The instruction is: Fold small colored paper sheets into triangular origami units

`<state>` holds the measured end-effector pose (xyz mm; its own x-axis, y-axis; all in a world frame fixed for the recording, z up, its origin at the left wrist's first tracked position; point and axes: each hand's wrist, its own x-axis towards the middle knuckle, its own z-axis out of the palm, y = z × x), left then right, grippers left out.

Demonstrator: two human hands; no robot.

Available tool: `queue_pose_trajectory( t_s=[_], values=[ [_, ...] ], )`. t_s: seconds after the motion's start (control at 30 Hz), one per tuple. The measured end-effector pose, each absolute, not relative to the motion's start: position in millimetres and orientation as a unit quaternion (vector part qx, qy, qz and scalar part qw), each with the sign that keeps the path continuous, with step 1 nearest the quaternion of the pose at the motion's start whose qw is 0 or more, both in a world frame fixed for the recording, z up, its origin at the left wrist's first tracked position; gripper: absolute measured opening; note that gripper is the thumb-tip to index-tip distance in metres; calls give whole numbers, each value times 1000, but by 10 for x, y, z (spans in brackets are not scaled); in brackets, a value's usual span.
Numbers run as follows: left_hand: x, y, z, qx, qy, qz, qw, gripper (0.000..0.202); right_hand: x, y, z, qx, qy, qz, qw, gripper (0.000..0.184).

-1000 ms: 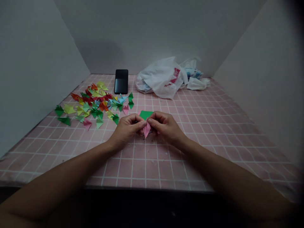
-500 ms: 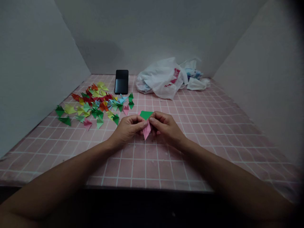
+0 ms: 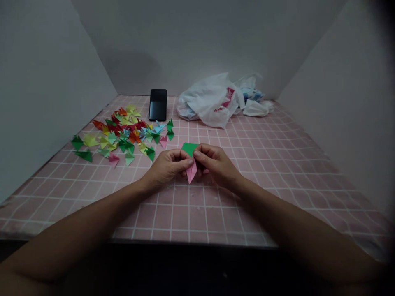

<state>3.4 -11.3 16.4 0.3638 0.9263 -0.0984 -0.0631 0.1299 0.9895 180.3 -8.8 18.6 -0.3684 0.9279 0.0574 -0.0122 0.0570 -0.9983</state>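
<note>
A small folded pink paper piece (image 3: 191, 172) is pinched between my left hand (image 3: 168, 166) and my right hand (image 3: 216, 163), just above the pink checked tabletop (image 3: 271, 164); its tip points down toward me. Both hands have their fingers closed on it. Just behind my fingers lies a green sheet of paper (image 3: 189, 148), partly hidden by them. A spread of several folded paper triangles (image 3: 123, 133) in green, red, yellow, blue and pink lies to the left.
A black phone (image 3: 158, 105) lies at the back, left of a crumpled white plastic bag (image 3: 216, 100). Grey walls close in the table on the left, back and right. The near table edge runs below my forearms.
The pink piece has dropped slightly and my fingers have shifted on it. The hands stay in the same spot.
</note>
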Motion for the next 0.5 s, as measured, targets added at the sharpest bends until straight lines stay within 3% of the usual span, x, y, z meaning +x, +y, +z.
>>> queue_pose_trajectory(
  t_s=[0.23, 0.5],
  values=[
    [50, -123, 169, 540, 416, 372, 629, 28, 1816, -83, 206, -390, -651, 502, 414, 25],
    [47, -116, 208, 567, 401, 376, 614, 29, 1809, -84, 206, -380, -627, 535, 419, 27]
  ],
)
